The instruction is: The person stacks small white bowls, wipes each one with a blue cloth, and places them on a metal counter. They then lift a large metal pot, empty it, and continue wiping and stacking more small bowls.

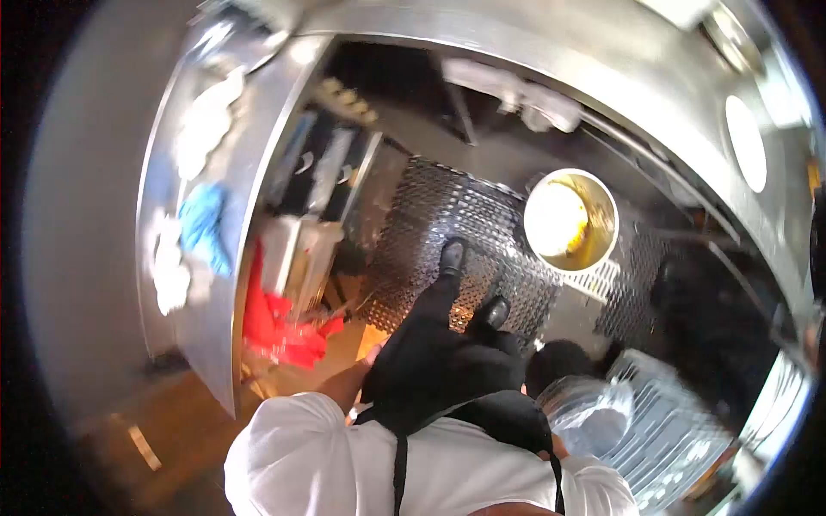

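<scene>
My left forearm (344,383) hangs at my side, and the little that shows of my left hand (373,354) is blurred beside my dark trousers. Its fingers are hidden. At my right side only a small patch of bare skin below the white sleeve shows, and the right hand's fingers are hidden as well. Right by it is a round, clear plastic container (594,417), tilted and smeared by motion; I cannot tell whether my right hand holds it. A ridged, greyish clear rack or tray (675,430) lies beyond the container.
A large pot (609,215) with yellowish residue stands on the floor ahead, by a white grate (594,281). Black perforated mats (430,206) lie underfoot. On the left steel counter (211,327) are a blue cloth (204,225) and white cloths (206,125); red plastic (284,331) hangs below.
</scene>
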{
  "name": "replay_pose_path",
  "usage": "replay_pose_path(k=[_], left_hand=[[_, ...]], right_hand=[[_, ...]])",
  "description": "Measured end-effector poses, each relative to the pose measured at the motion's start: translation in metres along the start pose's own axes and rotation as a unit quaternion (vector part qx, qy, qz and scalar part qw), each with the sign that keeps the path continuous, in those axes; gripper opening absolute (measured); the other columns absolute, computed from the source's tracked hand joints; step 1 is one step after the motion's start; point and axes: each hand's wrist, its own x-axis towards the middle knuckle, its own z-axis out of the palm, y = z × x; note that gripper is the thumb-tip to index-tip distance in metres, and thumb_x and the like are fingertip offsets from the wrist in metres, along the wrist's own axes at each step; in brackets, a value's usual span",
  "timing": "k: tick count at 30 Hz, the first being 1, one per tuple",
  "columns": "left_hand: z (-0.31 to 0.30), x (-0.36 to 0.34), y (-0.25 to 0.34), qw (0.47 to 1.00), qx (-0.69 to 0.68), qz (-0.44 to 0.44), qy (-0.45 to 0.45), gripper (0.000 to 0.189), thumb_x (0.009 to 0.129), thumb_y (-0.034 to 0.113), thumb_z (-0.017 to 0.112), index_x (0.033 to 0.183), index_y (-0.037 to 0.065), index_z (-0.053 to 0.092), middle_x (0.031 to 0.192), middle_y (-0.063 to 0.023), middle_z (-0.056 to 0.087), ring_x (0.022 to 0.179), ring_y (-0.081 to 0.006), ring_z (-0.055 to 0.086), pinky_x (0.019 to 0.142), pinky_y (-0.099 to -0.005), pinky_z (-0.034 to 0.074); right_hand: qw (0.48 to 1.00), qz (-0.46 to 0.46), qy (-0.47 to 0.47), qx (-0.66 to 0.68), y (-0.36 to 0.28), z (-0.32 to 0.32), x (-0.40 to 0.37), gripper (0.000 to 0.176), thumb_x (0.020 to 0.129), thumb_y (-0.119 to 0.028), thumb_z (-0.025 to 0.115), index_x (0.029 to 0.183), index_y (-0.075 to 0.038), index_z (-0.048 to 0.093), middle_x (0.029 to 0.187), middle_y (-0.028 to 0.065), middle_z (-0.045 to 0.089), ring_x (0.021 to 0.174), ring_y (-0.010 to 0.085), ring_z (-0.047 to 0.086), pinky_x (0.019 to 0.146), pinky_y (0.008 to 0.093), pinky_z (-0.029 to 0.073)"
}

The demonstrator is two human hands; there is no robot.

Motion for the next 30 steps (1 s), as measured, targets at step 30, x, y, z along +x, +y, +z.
replay_pose_path(k=[30], left_hand=[[-0.111,-0.328,0.405,0.753,0.094,0.617,0.207,0.039,0.090,0.014,0.066,0.126,0.003,0.056,0.119,-0.0100,0.062,0.099,-0.0150,0.060,0.083,-0.0287,0.050]], right_hand=[[0.458,-0.786,-0.103,-0.403,-0.499,0.603,-0.479,0.035,0.082,-0.023,0.069,0.109,-0.001,0.063,0.094,0.0166,0.067,0.091,0.0304,0.065,0.083,0.0420,0.049]])
